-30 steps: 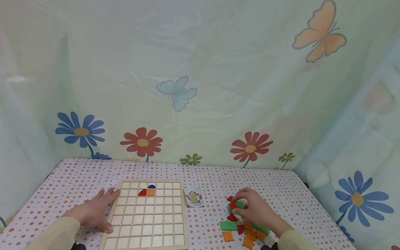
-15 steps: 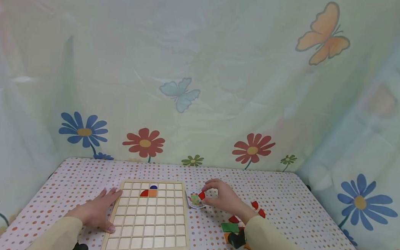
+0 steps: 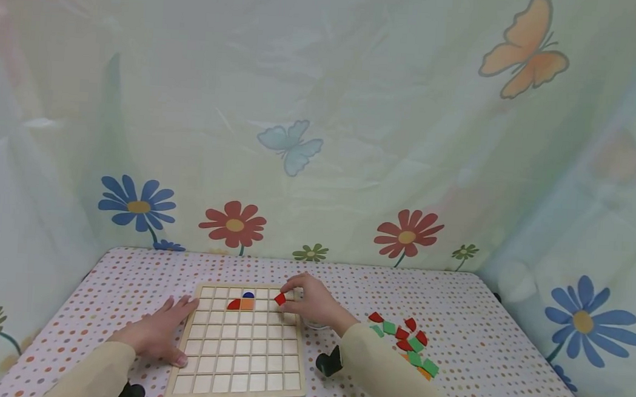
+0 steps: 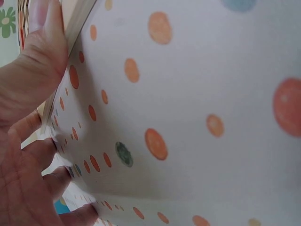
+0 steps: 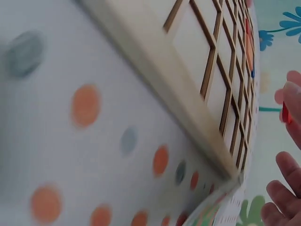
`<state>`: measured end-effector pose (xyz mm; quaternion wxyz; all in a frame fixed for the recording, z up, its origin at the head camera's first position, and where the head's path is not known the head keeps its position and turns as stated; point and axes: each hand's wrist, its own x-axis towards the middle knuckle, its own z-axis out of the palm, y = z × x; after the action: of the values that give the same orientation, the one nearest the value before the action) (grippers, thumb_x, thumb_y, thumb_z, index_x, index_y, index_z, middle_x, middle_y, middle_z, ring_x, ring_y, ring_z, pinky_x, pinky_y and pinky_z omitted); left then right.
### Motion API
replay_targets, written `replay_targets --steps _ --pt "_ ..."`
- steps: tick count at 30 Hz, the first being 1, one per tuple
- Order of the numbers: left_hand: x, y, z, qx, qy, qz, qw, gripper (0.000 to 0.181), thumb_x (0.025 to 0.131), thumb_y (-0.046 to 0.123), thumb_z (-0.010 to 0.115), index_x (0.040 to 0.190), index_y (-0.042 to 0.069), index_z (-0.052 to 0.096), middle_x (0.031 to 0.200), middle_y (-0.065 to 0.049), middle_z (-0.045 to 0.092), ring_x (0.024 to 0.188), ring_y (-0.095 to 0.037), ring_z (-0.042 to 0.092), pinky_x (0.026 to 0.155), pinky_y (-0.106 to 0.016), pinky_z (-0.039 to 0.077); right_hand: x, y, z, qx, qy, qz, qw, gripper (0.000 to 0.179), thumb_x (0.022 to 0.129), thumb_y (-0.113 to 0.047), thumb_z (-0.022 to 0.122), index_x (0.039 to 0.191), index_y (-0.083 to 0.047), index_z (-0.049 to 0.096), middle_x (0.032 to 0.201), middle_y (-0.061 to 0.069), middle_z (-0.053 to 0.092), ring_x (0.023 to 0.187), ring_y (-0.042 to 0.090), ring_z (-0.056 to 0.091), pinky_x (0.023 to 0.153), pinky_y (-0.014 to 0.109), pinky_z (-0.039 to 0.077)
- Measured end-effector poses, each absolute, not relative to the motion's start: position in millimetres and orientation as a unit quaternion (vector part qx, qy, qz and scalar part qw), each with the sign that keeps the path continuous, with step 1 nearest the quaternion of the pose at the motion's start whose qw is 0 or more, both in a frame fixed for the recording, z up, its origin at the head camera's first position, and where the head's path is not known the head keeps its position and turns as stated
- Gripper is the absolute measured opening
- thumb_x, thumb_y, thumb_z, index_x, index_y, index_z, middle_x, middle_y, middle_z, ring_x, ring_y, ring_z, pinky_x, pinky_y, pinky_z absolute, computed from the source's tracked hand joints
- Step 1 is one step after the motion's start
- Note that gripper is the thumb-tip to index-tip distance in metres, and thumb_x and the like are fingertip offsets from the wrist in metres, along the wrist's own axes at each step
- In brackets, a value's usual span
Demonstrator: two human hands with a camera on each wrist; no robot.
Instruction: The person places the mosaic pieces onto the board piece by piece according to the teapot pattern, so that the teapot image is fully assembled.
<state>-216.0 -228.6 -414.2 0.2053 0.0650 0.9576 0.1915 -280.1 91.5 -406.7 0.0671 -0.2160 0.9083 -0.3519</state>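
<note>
A wooden grid board (image 3: 232,393) lies on the table, its shallow square cells edged by thin strips. In its upper rows sit a red curved-edge tile (image 3: 234,305), an orange square tile (image 3: 247,304) and a blue rounded tile (image 3: 248,295). My left hand (image 3: 158,333) rests at the board's left side with fingers spread; the left wrist view has its thumb (image 4: 44,42) on the frame. Above the upper right cells, my right hand (image 3: 314,303) pinches a red tile (image 3: 279,299) with one curved edge between thumb and finger. That tile (image 5: 285,113) is mostly covered by fingertips in the right wrist view.
Loose red, green and orange tiles (image 3: 416,343) lie scattered on the dotted table (image 3: 453,310), right of my right forearm. A printed pattern card (image 5: 211,209) lies by the board's right edge, largely hidden under my right hand in the head view.
My right hand has picked a red tile from the loose pile and carried it left, past the card, to over the board. My left hand stays at the board's side.
</note>
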Motion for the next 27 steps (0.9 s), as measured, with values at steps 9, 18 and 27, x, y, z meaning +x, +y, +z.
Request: replay_targets --steps 9,18,27 --pt "-217 -228 -415 0.057 0.958 0.193 0.203 0.117 0.066 0.035 0.093 0.16 0.006 0.03 0.167 -0.028 0.017 0.151 -0.059 0.01 0.098 -0.094 0.016 -291 58 -410 -0.229 0.931 -0.273 0.078 0.021 0.087 -0.015 0.082 0.106 -0.007 0.077 0.126 0.011 0.067 0.128 0.03 0.058 0.111 0.047 0.049" --pt "-216 -228 -413 0.056 0.956 0.201 0.208 0.117 0.065 0.035 0.093 0.16 0.007 0.03 0.167 -0.028 0.017 0.15 -0.061 0.01 0.099 -0.094 0.014 -294 47 -411 -0.228 0.938 -0.243 0.099 0.02 0.086 -0.013 0.083 0.105 -0.009 0.079 0.121 0.007 0.068 0.124 0.027 0.06 0.111 0.044 0.05" --pt "-216 -228 -415 0.065 0.955 0.206 0.202 0.117 0.065 0.033 0.093 0.159 0.005 0.03 0.167 -0.029 0.018 0.152 -0.059 0.009 0.103 -0.092 0.014 -293 42 -411 -0.242 0.937 -0.231 0.1 0.022 0.086 -0.01 0.082 0.107 -0.008 0.079 0.124 0.009 0.066 0.123 0.026 0.06 0.109 0.042 0.051"
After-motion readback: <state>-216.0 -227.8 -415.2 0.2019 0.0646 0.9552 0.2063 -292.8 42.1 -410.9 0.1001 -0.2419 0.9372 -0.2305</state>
